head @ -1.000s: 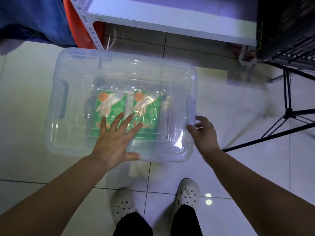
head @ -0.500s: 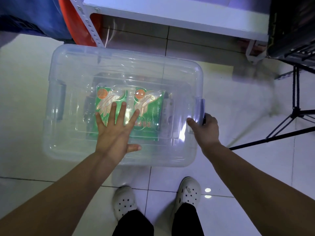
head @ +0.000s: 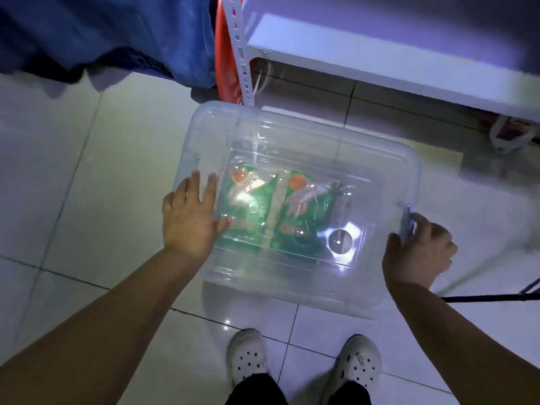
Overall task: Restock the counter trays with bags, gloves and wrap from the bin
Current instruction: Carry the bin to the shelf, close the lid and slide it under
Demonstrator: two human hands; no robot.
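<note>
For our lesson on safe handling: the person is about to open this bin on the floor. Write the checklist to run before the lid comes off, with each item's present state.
1. Lid still on the bin: ok.
2. Right hand at the right latch: ok.
3. Left hand at the left latch: not ok, it lies flat on the lid.
4. Left latch released: cannot tell.
5. Glove packs visible inside: ok.
6. Shoes clear of the bin: ok.
</note>
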